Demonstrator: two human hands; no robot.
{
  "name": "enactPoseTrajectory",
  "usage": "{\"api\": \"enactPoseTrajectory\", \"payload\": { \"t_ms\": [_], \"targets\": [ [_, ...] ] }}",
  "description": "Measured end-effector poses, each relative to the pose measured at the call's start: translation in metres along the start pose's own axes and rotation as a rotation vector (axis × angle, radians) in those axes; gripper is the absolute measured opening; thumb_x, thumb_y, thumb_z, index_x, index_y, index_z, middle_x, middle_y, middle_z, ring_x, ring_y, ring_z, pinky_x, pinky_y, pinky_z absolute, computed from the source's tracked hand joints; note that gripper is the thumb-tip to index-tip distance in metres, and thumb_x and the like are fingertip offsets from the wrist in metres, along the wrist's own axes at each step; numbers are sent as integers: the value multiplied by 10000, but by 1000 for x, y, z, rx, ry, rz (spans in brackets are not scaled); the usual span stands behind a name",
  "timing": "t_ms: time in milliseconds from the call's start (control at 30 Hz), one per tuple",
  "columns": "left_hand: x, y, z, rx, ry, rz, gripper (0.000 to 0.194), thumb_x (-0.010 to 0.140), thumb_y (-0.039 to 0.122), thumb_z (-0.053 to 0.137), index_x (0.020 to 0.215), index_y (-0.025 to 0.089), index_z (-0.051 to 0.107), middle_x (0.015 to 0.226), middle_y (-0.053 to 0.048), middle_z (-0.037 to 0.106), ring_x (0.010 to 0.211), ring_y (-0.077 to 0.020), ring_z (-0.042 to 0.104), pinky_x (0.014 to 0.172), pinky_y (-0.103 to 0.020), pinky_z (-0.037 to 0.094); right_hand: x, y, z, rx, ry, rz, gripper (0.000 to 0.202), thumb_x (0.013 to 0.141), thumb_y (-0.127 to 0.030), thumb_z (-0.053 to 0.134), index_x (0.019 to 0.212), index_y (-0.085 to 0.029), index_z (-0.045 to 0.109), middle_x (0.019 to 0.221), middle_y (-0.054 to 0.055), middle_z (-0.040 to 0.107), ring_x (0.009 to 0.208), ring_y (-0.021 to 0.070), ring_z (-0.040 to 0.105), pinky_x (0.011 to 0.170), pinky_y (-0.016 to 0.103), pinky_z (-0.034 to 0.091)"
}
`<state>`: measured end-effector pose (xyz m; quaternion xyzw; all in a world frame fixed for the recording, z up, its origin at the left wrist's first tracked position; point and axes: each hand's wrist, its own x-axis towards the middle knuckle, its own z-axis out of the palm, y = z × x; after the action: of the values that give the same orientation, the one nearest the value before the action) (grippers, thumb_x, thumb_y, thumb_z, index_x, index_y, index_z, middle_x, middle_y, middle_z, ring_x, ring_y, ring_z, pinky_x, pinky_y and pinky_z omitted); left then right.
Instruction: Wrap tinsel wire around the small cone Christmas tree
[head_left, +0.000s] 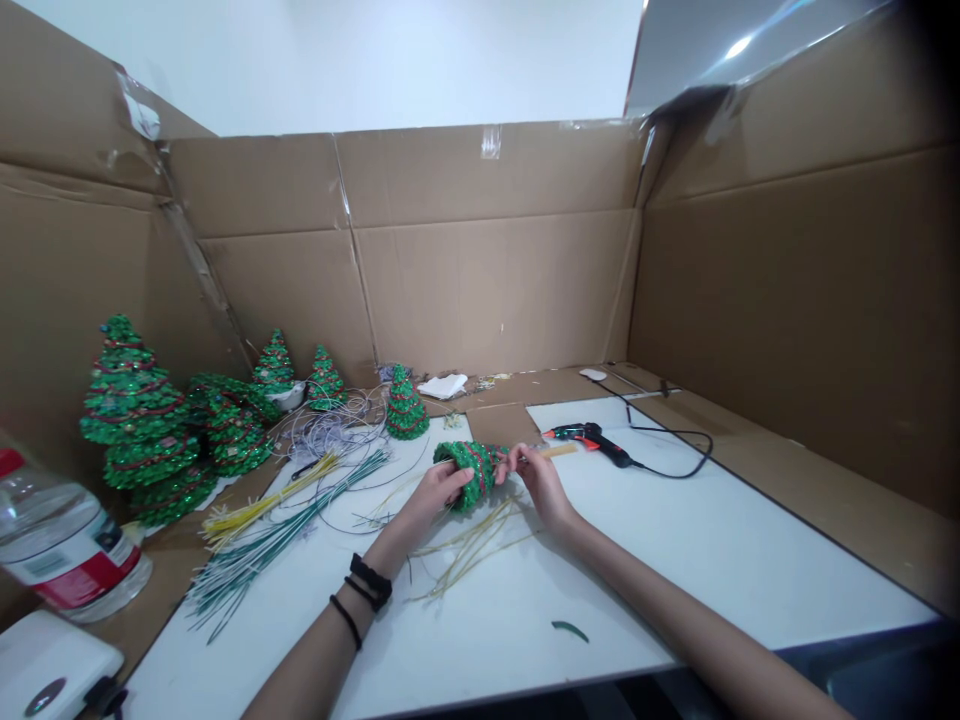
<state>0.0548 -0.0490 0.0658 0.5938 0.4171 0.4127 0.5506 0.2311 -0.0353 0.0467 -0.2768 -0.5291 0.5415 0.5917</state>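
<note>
A small green tinsel tree (474,468) with red trim lies on its side above the white board, its wide base toward the left. My left hand (442,488) is closed on the tree near its base. At the tree's narrow end, my right hand (541,484) has its fingers pinched together; what they hold is too small to make out. A tan stick (559,451) shows just beyond those fingers. Loose yellow strands (466,562) lie on the board below the tree.
Several finished green trees (135,400) stand at the left, beside a water bottle (71,550). Yellow stems (274,498) and green stems (289,535) lie left of my hands. A glue gun (596,440) with a black cord rests at the right. Cardboard walls (495,290) surround the table.
</note>
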Motion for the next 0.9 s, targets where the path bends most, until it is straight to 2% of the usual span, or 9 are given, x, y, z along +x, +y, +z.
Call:
{"api": "enactPoseTrajectory", "payload": {
  "t_ms": [167,300,433,500,633,800,900],
  "targets": [
    [-2,7,-12,286,-68,72,399,758,519,528,754,124,582,591,35,427,557,-92,349,520,-220,259,1,-1,2,-11,-6,-4,366,840,-483,432,598,-215,492,548,12,583,626,167,534,744,302,409],
    [-7,20,-21,648,3,108,438,791,538,453,608,148,532,531,46,369,521,-95,328,502,-225,225,-1,-2,5,-49,-16,-14,369,853,-480,416,610,-211,484,562,7,574,615,159,524,697,290,405],
    [-20,45,-28,1040,135,139,399,842,455,396,627,172,577,545,14,504,534,-122,423,522,-241,220,-4,-4,5,-168,-44,-81,372,889,-463,377,629,-210,462,608,9,564,662,167,525,707,300,407],
    [-30,62,-32,1173,167,152,328,855,379,390,713,199,624,619,-3,590,588,-141,490,540,-245,225,-6,-4,4,-329,-107,-165,376,910,-446,358,648,-205,479,656,16,560,690,166,519,719,304,402],
    [-53,91,-46,1324,235,83,289,848,369,411,754,223,642,680,-20,649,629,-168,542,542,-250,236,-10,-3,3,-705,-267,-366,332,941,-359,328,717,-198,513,721,27,548,709,160,491,715,308,389],
    [-84,117,-65,1381,334,-26,255,828,334,445,669,220,607,648,-13,637,592,-169,543,520,-246,232,-11,-3,2,-976,-426,-644,244,927,-244,327,807,-202,535,749,47,557,742,178,488,730,338,406],
    [-107,131,-64,1439,423,-96,302,852,307,397,618,211,562,562,-5,591,538,-161,527,503,-243,216,-12,-7,3,-1109,-450,-852,221,892,-185,349,908,-192,569,885,97,575,884,216,487,789,376,410]
  ]
}}
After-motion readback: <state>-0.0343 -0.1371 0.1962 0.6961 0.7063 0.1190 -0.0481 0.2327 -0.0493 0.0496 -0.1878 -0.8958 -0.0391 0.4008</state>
